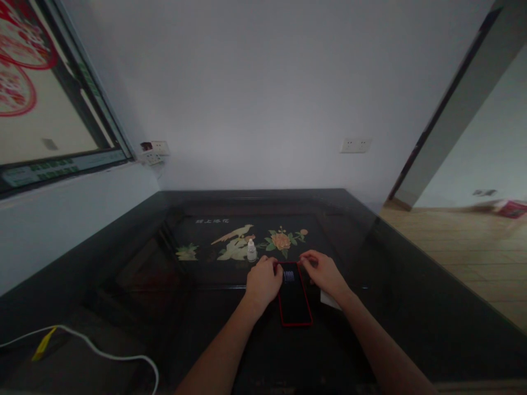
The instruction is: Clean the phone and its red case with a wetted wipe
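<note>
A smartphone [295, 302] in a red case lies face up on the dark table, with pale digits lit near the top of its screen. My left hand [263, 281] is closed at the phone's upper left edge, its thumb against the border and the other fingers curled. At the upper right corner is my right hand [323, 271], thumb and index finger brought together in a pinch; whatever is between them is too small to make out. A small white dropper bottle [251, 251] stands upright just beyond my left hand. Partly under my right wrist lies a flat white piece [329, 300].
The glossy black table [395, 307] has a bird-and-flower picture [281, 240] on its top. A white cable [119, 357] with a yellow tag [43, 344] runs across the near left. Behind stands a pale wall with sockets [356, 145]; a window [53, 99] is at left.
</note>
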Demonstrator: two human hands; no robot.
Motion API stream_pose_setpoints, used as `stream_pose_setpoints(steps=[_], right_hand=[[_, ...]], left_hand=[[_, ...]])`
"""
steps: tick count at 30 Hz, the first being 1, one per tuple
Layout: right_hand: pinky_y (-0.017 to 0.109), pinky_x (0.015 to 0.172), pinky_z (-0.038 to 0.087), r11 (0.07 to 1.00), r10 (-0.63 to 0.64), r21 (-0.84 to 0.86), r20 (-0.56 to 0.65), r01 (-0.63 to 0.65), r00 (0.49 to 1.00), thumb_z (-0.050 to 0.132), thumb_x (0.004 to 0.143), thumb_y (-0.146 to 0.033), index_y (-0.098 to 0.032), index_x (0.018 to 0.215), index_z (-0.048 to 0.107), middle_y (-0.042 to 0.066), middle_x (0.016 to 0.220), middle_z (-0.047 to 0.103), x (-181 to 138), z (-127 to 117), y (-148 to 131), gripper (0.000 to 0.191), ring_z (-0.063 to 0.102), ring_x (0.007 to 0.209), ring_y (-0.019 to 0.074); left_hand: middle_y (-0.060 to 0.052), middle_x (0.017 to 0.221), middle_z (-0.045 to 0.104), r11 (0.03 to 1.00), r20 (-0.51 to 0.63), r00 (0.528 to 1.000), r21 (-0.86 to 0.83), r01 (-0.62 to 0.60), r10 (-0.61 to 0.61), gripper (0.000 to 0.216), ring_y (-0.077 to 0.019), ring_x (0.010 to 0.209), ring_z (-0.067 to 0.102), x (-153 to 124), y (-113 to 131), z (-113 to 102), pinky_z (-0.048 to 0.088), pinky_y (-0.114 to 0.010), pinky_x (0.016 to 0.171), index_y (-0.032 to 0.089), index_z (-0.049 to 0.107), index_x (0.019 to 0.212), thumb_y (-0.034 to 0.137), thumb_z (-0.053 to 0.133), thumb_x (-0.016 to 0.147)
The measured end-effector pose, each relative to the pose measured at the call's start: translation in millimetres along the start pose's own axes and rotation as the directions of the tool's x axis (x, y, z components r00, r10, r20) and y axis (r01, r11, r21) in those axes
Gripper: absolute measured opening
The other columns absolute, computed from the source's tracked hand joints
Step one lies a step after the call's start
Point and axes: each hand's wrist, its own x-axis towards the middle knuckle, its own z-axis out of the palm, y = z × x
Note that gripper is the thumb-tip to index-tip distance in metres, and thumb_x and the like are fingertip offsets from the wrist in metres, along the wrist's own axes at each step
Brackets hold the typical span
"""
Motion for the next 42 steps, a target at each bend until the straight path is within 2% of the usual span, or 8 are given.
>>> stream_pose_setpoints(steps=[3,6,9,11,19,28,37,42], right_hand=[[0.022,0.047,0.049,0.999,0.032,0.021,-0.092,-0.03,0.995,0.055,0.094,-0.042,-0.022,0.096,0.064,0.002,0.085,0.075,4.4,-6.0,5.5,0.022,0.061,0.045,0.0108],[0.022,0.043,0.044,0.988,0.036,0.152,-0.16,-0.012,0.986,0.054,0.093,-0.053,-0.02,0.092,0.063,0.001,0.072,0.068,10.1,-8.9,10.7,0.034,0.057,0.044,0.0111],[0.021,0.037,0.034,0.934,0.035,0.357,-0.159,0.024,0.987,0.049,0.093,-0.062,-0.019,0.091,0.063,-0.003,0.061,0.057,13.5,-5.2,11.4,0.045,0.048,0.039,0.01],[0.021,0.036,0.031,0.907,0.034,0.42,-0.138,0.028,0.99,0.049,0.093,-0.064,-0.019,0.091,0.062,-0.005,0.058,0.052,13.2,-0.6,9.4,0.047,0.045,0.038,0.0095],[0.021,0.039,0.034,0.92,-0.019,0.389,-0.075,0.047,0.997,0.049,0.094,-0.06,-0.02,0.09,0.061,-0.006,0.058,0.051,7.1,10.2,2.8,0.042,0.047,0.04,0.0098],[0.021,0.041,0.036,0.926,-0.014,0.374,-0.084,0.044,0.996,0.046,0.095,-0.06,-0.02,0.092,0.062,-0.005,0.059,0.053,11.6,8.0,9.2,0.043,0.049,0.042,0.011],[0.021,0.04,0.036,0.927,-0.029,0.371,-0.066,0.051,0.997,0.044,0.096,-0.059,-0.021,0.091,0.062,-0.005,0.058,0.054,14.7,8.6,13.0,0.043,0.05,0.041,0.011],[0.021,0.042,0.038,0.927,-0.055,0.37,-0.047,0.068,0.997,0.045,0.097,-0.056,-0.021,0.09,0.062,-0.005,0.059,0.055,13.9,6.8,10.4,0.04,0.05,0.042,0.0106]], left_hand=[[-0.006,0.113,0.07,1.0,-0.038,0.999,0.003,0.023,-0.023,0.028,-0.0206,0.096,0.069,-0.4,0.1,-1.8,0.05,-0.029,0.081,0.026,0.068,0.113,0.036,0.046,0.099],[-0.005,0.111,0.07,0.999,-0.058,0.998,-0.016,0.029,-0.03,0.024,-0.0198,0.096,0.069,-0.5,0.0,-4.7,0.049,-0.028,0.08,0.025,0.067,0.111,0.035,0.048,0.099],[-0.004,0.107,0.071,0.999,-0.039,0.998,-0.015,0.04,-0.04,0.022,-0.0187,0.095,0.069,0.0,-0.1,-8.0,0.048,-0.026,0.078,0.026,0.067,0.106,0.035,0.048,0.099],[-0.004,0.106,0.072,0.999,-0.027,0.998,-0.008,0.052,-0.052,0.023,-0.0184,0.093,0.069,0.4,-0.1,-9.8,0.048,-0.026,0.078,0.026,0.067,0.104,0.037,0.048,0.099],[-0.006,0.107,0.07,0.994,-0.023,0.996,0.06,0.09,-0.089,0.032,-0.0218,0.091,0.069,-2.0,2.9,-8.6,0.048,-0.031,0.079,0.025,0.064,0.11,0.048,0.046,0.098],[-0.018,0.131,0.055,0.984,-0.009,0.999,0.168,0.053,-0.052,0.077,-0.0343,0.116,0.06,-19.6,22.9,6.5,0.049,-0.038,0.088,0.019,0.052,0.131,0.078,0.051,0.081],[-0.022,0.123,0.061,0.955,0.08,0.991,0.283,0.085,-0.111,0.088,-0.0375,0.103,0.067,-15.3,42.6,11.6,0.05,-0.042,0.086,0.014,0.049,0.136,0.078,0.055,0.076],[-0.022,0.119,0.064,0.944,0.08,0.988,0.315,0.103,-0.134,0.088,-0.0376,0.102,0.068,-9.4,49.6,14.0,0.051,-0.043,0.086,0.012,0.05,0.133,0.076,0.058,0.073]])
